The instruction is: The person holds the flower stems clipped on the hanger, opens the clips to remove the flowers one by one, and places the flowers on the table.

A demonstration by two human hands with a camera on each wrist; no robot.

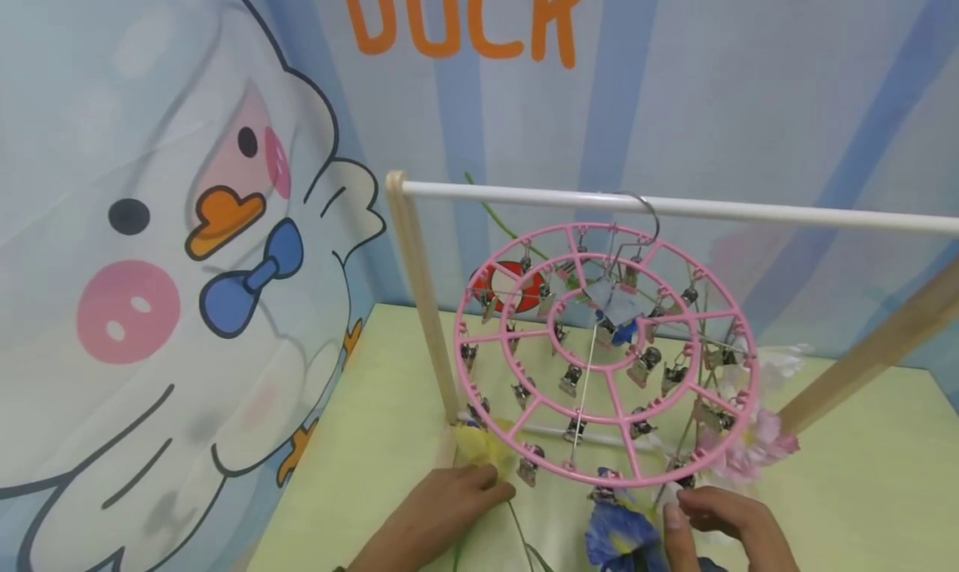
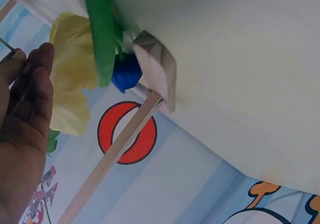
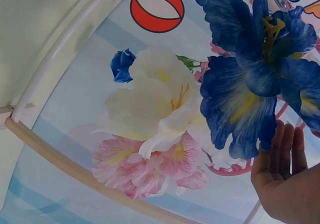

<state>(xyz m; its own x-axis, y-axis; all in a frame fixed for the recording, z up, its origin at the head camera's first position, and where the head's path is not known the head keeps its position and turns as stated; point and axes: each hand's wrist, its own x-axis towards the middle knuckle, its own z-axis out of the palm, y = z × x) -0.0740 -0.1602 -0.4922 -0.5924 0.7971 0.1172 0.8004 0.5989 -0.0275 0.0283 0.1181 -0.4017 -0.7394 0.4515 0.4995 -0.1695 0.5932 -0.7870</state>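
My left hand [image 1: 453,505] is just below a yellow artificial flower [image 1: 483,447], at the near left edge of a pink round clip hanger [image 1: 618,464]. Its thumb and fingertips pinch a thin green stem [image 2: 7,45] in the left wrist view. Which bloom this stem belongs to is unclear. My right hand [image 1: 727,522] is beside a blue artificial flower [image 1: 620,534] under the hanger's near rim. Its fingers look relaxed, with thumb and forefinger slightly apart near a metal clip [image 1: 682,472]. In the right wrist view, blue petals [image 3: 245,104] partly cover the fingertips.
The hanger hangs by its hook from a white rail [image 1: 487,193] on wooden posts [image 1: 423,297]. Several metal clips dangle from its rings. Pink [image 3: 150,164] and white [image 3: 145,94] flowers hang at its right side. Below lies a pale green tabletop [image 1: 360,422]; a printed wall stands behind.
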